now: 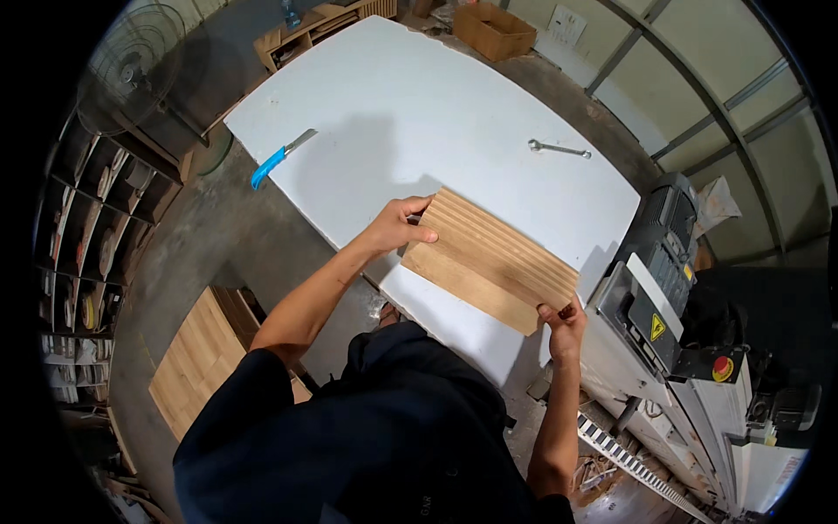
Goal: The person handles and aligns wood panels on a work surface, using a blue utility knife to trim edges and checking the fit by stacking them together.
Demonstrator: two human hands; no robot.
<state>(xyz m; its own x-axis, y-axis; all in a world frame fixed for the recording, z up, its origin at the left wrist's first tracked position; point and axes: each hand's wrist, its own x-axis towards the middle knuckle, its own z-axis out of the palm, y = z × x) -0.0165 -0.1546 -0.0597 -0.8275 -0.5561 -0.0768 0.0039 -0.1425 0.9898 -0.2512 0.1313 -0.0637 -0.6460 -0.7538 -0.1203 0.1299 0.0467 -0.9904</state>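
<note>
Between my two hands is a light wooden board (506, 249) with long parallel grooves along its upper part. Below it shows a plain, smooth wooden strip (467, 291); whether the two are joined or just held together I cannot tell. My left hand (401, 227) grips the upper left end, thumb on the front face and fingers behind. At the lower right end my right hand (564, 330) holds on, its thumb near the edge. The wood is tilted over the near side of a white table (393, 96).
A blue-handled knife (271, 167) lies at the table's left edge, its blade on the tabletop. Toward the right lies a wrench (559, 149). A machine with a red button (723, 368) stands close on my right. Left are a wooden panel (196, 362), shelves (87, 227) and a fan (131, 74).
</note>
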